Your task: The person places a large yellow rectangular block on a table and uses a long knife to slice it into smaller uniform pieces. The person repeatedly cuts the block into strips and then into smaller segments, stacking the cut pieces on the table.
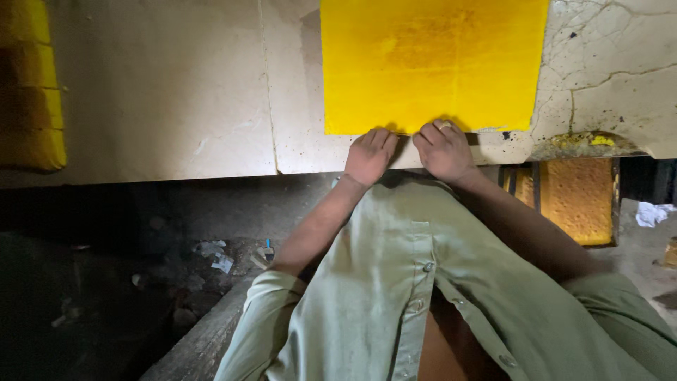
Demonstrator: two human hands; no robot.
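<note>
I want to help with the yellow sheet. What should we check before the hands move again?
1. Both hands on the yellow sheet's near edge: ok, left hand, right hand.
2. Sheet lying flat on the table: ok.
3. Fingers pinching the edge: cannot tell.
4. Table surface sound: not ok, cracks at right.
5. Floor clean: not ok, paper scraps below.

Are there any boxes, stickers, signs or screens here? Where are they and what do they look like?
No boxes, stickers, signs or screens show.
Yellow sheet: flat, square-edged, blank, on the pale table; left hand and right hand press its near edge.
Yellow stack: at the table's left edge, blank.
Yellow-orange block: under the table on the right, rough and rectangular.
</note>
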